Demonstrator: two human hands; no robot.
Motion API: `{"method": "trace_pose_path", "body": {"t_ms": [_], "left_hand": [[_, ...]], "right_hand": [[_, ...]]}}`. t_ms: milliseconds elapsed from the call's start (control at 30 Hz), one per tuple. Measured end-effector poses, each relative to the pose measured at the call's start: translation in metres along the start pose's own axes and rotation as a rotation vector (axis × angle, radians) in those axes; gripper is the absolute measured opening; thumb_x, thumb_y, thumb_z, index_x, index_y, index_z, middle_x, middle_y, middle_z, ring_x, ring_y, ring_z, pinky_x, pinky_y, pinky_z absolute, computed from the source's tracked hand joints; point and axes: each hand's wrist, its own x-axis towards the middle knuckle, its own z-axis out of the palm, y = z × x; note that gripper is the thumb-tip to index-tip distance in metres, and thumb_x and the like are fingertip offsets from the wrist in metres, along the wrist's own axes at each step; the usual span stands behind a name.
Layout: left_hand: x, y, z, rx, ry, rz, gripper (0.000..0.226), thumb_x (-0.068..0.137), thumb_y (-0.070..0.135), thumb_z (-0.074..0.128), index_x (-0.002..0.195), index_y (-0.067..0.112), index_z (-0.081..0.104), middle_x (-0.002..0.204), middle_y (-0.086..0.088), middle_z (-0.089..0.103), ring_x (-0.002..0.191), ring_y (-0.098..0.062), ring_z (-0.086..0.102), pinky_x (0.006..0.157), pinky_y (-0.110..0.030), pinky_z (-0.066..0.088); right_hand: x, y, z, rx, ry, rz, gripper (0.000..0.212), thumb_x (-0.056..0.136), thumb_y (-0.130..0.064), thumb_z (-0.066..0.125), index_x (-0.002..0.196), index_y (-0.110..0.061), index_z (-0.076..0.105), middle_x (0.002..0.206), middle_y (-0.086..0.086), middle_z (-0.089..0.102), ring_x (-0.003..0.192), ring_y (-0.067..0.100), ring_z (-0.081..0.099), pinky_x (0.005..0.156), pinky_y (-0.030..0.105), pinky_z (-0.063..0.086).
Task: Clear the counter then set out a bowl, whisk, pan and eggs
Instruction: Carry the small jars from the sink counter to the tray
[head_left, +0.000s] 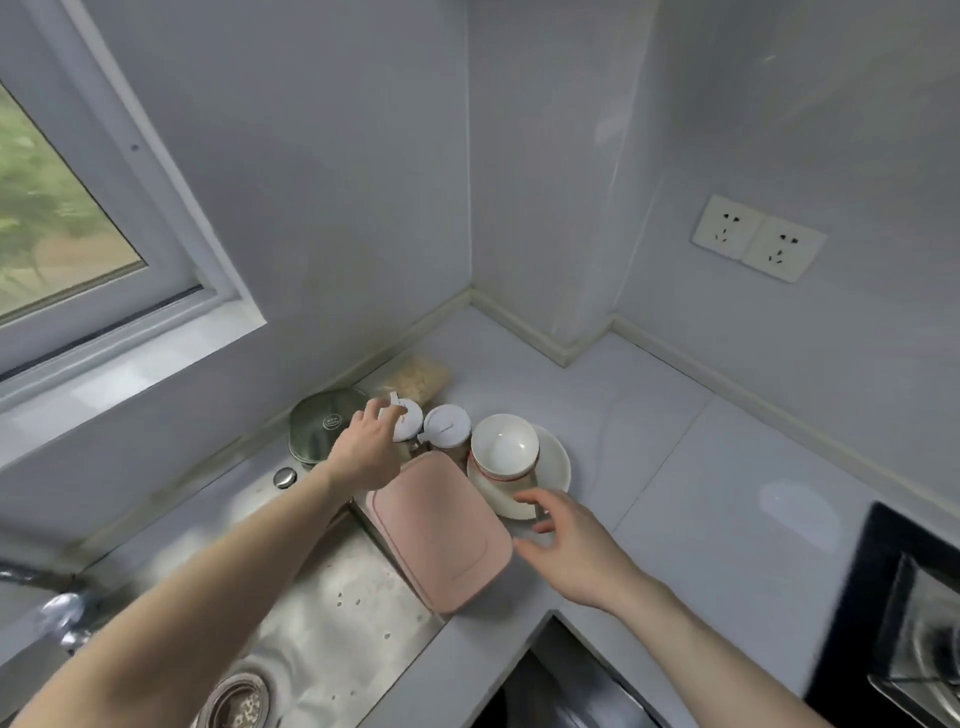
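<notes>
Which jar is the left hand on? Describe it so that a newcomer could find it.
Start at the sink; a pink cutting board lies at its far right edge. Beyond the board stand two white-lidded jars. The left jar, under the left hand, is next to the steel lid; the right jar is beside the bowl.

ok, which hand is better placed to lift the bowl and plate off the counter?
Right. The right hand is open beside the plate that carries the bowl; the left hand is across the pink board, touching a white-lidded jar.
</notes>
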Motion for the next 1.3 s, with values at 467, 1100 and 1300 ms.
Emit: {"method": "trace_pose_path", "body": {"t_ms": [467,1100,1300], "left_hand": [[0.084,-0.004,-0.002,0.331,-0.12,0.12,0.079,0.075,0.031,0.075,0.143,0.029,0.037,0.14,-0.004,0.045,0.125,-0.032,0.053,0.103,-0.047,0.038],[-0.08,-0.039,-0.089,-0.258,0.459,-0.026,0.09,0.075,0.061,0.071,0.153,0.043,0.029,0.134,0.007,0.05,0.113,-0.025,0.056,0.097,-0.043,0.047],[-0.118,-0.049,-0.087,-0.264,0.502,-0.038,0.086,0.077,0.058,0.075,0.151,0.044,0.032,0.131,0.012,0.05,0.109,-0.021,0.056,0.094,-0.037,0.048]], "right_hand": [[0.049,-0.01,0.015,0.033,0.088,0.032,0.043,0.09,-0.03,0.063,0.131,-0.041,0.055,0.132,-0.03,0.044,0.105,0.0,0.062,0.087,0.024,0.055],[0.212,-0.08,0.043,-0.677,-0.192,-0.152,0.092,0.085,-0.008,0.069,0.161,-0.026,0.02,0.159,0.004,0.027,0.138,0.037,0.037,0.114,0.046,0.037],[0.24,-0.065,0.066,-0.835,-0.218,-0.17,0.069,0.087,-0.006,0.066,0.149,-0.023,0.04,0.151,0.004,0.037,0.13,0.038,0.045,0.108,0.046,0.042]]}}
